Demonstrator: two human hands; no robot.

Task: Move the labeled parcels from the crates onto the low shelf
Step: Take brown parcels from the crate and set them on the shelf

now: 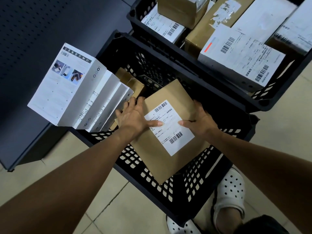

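A flat brown parcel [168, 159] with a white barcode label is held tilted over the near black crate [168, 200]. My left hand [133, 117] grips its left edge, thumb lying on the label. My right hand [199, 119] grips the right edge, thumb on the label too. A small brown box [130, 81] lies in the crate's far left corner. Several white boxes [76, 92] stand side by side on the dark low shelf [33, 39] at the left.
A second black crate [219, 85] behind the near one is packed with labeled brown and white parcels [241, 59]. My feet in white perforated clogs [229, 191] stand on the tiled floor beside the near crate.
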